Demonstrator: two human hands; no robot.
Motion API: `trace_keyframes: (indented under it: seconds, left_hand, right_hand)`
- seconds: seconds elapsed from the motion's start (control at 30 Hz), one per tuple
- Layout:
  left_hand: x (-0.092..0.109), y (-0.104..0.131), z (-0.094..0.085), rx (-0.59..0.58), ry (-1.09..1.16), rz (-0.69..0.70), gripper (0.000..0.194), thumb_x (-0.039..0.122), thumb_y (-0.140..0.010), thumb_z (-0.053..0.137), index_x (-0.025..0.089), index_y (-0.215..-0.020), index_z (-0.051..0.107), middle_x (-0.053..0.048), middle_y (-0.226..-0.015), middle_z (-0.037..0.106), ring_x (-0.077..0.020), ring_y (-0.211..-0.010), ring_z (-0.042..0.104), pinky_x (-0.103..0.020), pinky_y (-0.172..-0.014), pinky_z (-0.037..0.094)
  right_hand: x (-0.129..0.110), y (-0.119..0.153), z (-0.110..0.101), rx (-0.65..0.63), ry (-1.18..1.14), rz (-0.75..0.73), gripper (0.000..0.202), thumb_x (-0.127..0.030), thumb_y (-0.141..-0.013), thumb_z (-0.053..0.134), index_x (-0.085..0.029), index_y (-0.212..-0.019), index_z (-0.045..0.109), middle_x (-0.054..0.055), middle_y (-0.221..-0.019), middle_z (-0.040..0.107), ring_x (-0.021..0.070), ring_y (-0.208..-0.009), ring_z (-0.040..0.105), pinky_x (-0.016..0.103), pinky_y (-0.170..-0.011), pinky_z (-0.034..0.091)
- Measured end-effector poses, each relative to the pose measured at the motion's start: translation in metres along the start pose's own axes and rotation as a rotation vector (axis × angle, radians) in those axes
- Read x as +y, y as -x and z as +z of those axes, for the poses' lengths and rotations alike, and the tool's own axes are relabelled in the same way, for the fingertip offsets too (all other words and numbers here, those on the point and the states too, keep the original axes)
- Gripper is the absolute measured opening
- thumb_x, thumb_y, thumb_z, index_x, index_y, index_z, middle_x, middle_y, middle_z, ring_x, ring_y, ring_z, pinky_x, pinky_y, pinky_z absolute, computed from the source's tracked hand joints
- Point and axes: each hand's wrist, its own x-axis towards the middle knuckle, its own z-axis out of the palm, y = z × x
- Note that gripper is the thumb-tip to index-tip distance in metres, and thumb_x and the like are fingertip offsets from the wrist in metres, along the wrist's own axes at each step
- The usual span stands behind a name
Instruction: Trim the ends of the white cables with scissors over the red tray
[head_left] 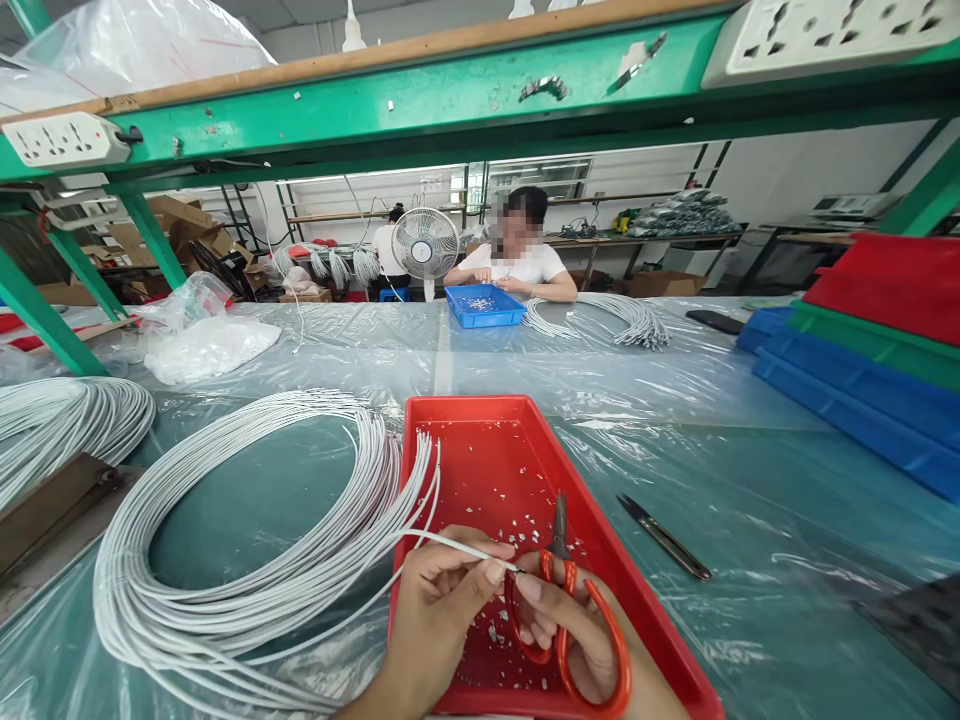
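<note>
Over a red tray (480, 408), my left hand (442, 600) pinches a white cable (450, 541) close to its end. My right hand (577, 620) has the red-handled scissors (616, 640) hooked on its fingers, blades pointing away from me. Its thumb and forefinger meet at the dark tip of the cable, just right of my left fingertips. The cable runs back to a large coil of white cables (124, 560) on the left, whose loose ends lie over the tray's left rim. Small white scraps are scattered in the tray.
Thread snips (664, 537) lie right of the tray. Stacked trays (862, 375) stand at the right, and another cable coil (112, 420) at far left. Across the table a person (544, 270) works at a blue tray (486, 310). A green shelf beam (450, 95) spans overhead.
</note>
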Motion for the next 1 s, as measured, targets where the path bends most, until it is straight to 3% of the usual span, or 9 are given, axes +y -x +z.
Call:
trace_keyframes:
  seconds: [0.17,0.33,0.53,0.73,1.0]
  left_hand:
    - [-0.001,0.000,0.000,0.015,-0.027,0.002,0.008,0.019,-0.074,0.067,0.021,-0.079,0.074,-0.002,-0.079,0.063,-0.0118,-0.071,0.056,-0.020,-0.064,0.043]
    - [-0.001,0.001,0.003,0.085,0.015,-0.074,0.009,0.025,-0.071,0.070,0.017,-0.070,0.073,-0.001,-0.072,0.063,-0.0096,-0.062,0.053,-0.019,-0.061,0.042]
    - [-0.003,0.005,0.008,0.162,0.064,-0.111,0.011,0.027,-0.072,0.070,0.017,-0.066,0.071,-0.001,-0.076,0.067,-0.0106,-0.070,0.056,-0.018,-0.067,0.043]
    - [-0.006,0.007,0.008,0.173,0.069,-0.125,0.012,0.029,-0.072,0.070,0.017,-0.075,0.072,-0.002,-0.083,0.067,-0.0086,-0.063,0.052,-0.019,-0.062,0.042]
    - [-0.005,0.006,0.011,0.095,0.267,-0.241,0.019,0.029,-0.075,0.068,0.015,-0.087,0.071,0.001,-0.061,0.058,-0.0070,-0.056,0.048,-0.019,-0.060,0.039]
  right_hand:
    - [0.001,-0.001,-0.001,0.005,-0.002,-0.011,0.024,-0.035,-0.066,0.076,-0.015,-0.072,0.064,-0.006,-0.045,0.046,0.0077,-0.046,0.043,0.021,-0.052,0.042]
    - [0.003,-0.002,0.000,0.101,0.092,-0.052,0.030,-0.040,-0.060,0.079,-0.015,-0.070,0.066,-0.006,-0.041,0.046,0.0089,-0.043,0.046,0.020,-0.048,0.041]
    - [0.002,0.003,0.011,0.255,0.119,-0.237,0.024,-0.030,-0.049,0.084,-0.019,-0.064,0.069,-0.004,-0.047,0.053,0.0079,-0.045,0.047,0.016,-0.045,0.040]
    - [0.008,-0.002,-0.001,0.159,0.126,-0.215,0.022,-0.027,-0.053,0.083,-0.020,-0.069,0.070,-0.005,-0.044,0.049,0.0094,-0.045,0.049,0.016,-0.045,0.041]
    - [0.009,-0.004,-0.009,0.044,0.177,-0.215,0.018,-0.021,-0.059,0.078,-0.019,-0.075,0.071,-0.002,-0.055,0.059,0.0106,-0.050,0.050,0.017,-0.049,0.043]
